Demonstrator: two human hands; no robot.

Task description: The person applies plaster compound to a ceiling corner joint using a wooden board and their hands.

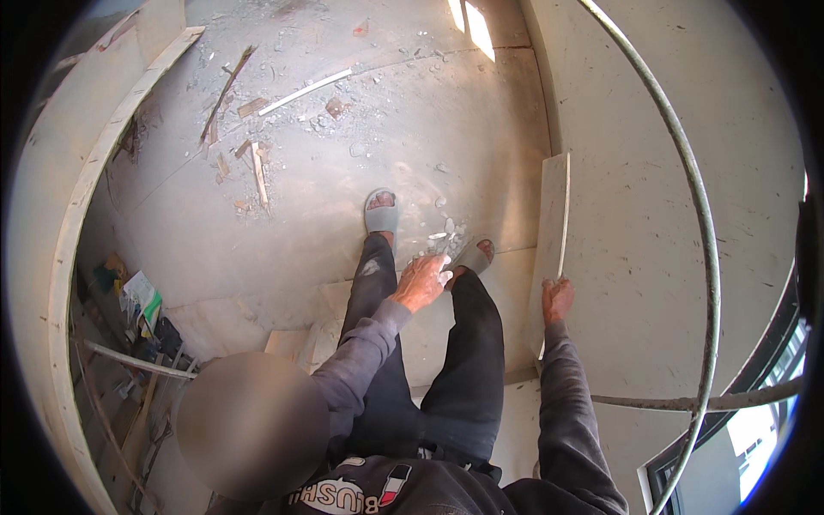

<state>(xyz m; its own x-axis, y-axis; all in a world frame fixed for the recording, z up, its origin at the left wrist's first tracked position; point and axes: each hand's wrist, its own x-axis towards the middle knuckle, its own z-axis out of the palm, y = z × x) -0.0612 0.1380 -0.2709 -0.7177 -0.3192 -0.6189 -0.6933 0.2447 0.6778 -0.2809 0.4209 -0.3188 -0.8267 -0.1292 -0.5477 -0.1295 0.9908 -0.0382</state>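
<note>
Right hand [557,299] gripping top edge of upright pale tile slab [550,232] stood against wall, left hand [421,281] curled, poss. holding small pale chips, contents unclear, green-white packages [142,296] far left of L hand, partly hidden among clutter, rubble [446,232] just beyond L hand by grey sandals [381,213].

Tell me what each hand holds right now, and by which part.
Right hand grips the upright pale tile by its near edge. Left hand seems to hold small pale fragments at the fingertips; unclear.

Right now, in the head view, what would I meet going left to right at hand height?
Litter pile by the left wall → left hand → tall pale panel, gripped by the right hand → grey hose.
</note>
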